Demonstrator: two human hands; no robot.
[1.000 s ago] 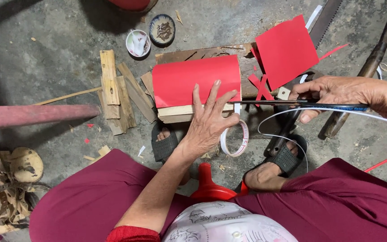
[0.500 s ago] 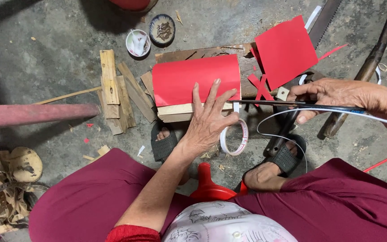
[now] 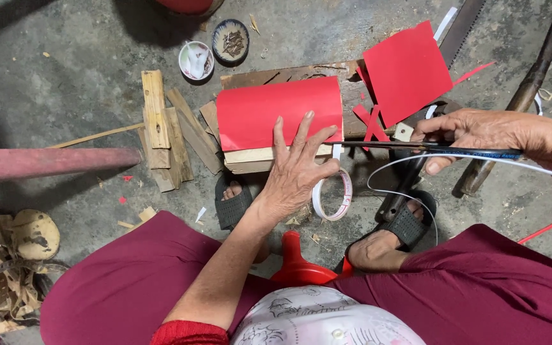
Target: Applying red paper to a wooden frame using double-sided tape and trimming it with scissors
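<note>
Right grip clamps long scissors; left hand flat on curved red paper.

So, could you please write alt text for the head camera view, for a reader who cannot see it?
A seated person's left hand presses a red paper sheet over a wooden block, while the right hand holds long scissors at its edge. Wood scraps and two small bowls lie on the concrete floor.

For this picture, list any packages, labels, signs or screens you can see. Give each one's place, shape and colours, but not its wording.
Printed strip on the scissors handle: in the right hand, right of centre; narrow band, blue with pale marks.
Tape roll: on the floor by the left hand; white ring with faint red marks.
No packages, signs or screens show.
</note>
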